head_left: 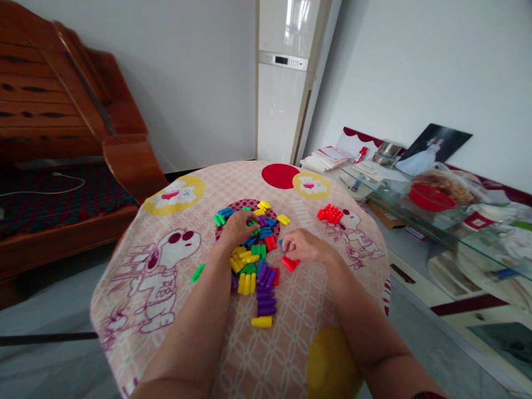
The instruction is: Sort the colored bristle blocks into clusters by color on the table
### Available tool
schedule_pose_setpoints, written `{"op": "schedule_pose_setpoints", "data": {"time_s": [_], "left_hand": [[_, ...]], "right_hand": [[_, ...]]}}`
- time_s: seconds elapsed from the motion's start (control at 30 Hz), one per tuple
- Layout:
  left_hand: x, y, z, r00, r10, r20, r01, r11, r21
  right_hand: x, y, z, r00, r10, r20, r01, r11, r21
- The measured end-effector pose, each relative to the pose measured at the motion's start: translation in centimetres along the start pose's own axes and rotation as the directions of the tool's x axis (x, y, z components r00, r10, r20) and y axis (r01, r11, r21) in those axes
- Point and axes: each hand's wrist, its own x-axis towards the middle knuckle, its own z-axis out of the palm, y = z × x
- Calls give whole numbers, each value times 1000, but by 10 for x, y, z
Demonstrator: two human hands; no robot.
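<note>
Flanking the mixed heap [258, 251]: your left hand [236, 226] lies over its upper left part, fingers bent downward; your right hand [302, 245], fingers curled, is at its right, near the frame's centre.
Grip: how wide your fingers are parted, and whether either hand has hold of a piece, you cannot tell here.
Pieces: mid-frame, on the patterned tablecloth [291, 321].
Technique: you would probably do best pinching one piece at a time by its sides, your right wrist lifted clear of the red piece [290, 263] below that hand.
Count, outlying: one red cluster [330, 214], right of centre; one green piece [198, 272], left of centre; one yellow piece [261, 322], lower centre.
Count, heap: overlap prevents you from getting a sure total.
Count, hands: two.
</note>
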Motion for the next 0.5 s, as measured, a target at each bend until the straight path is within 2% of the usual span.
{"op": "schedule_pose_setpoints", "data": {"time_s": [0.07,0.1,0.13,0.2,0.23,0.27,0.3,0.33,0.37,0.4,0.43,0.5], "left_hand": [[0,0,0,1000,7,-1,-7,1000,3],[0,0,0,1000,10,0,-10,1000,2],[0,1,0,1000,9,3,-9,1000,2],[1,1,1,1000,3,5,-3,1000,4],[1,1,1,1000,1,2,-1,1000,7],[1,1,1,1000,1,0,-1,1000,11],[1,1,1,1000,4,-4,-4,1000,13],[1,1,1,1000,7,-7,-7,1000,13],[1,0,1,1000,12,-7,-12,1000,10],[1,0,1,1000,16,-5,-16,1000,5],[1,-1,1,1000,20,-2,-20,1000,1],[1,-2,2,1000,21,3,-21,1000,-3]], "right_hand": [[-6,17,-17,977,89,-193,-59,986,153],[-9,27,-26,943,144,-300,-85,976,199],[-13,37,-35,890,212,-404,-121,963,240],[-21,60,-50,736,337,-588,-177,933,313],[-25,71,-57,634,365,-682,-198,929,313],[-29,81,-62,512,372,-774,-246,927,283],[-32,90,-65,410,358,-839,-315,919,238],[-35,97,-67,325,334,-885,-400,896,191],[-37,103,-68,268,312,-911,-490,859,149],[-37,107,-67,241,300,-923,-572,812,115],[-37,109,-66,232,300,-925,-637,766,88],[-35,110,-61,263,322,-909,-710,703,43]]}}
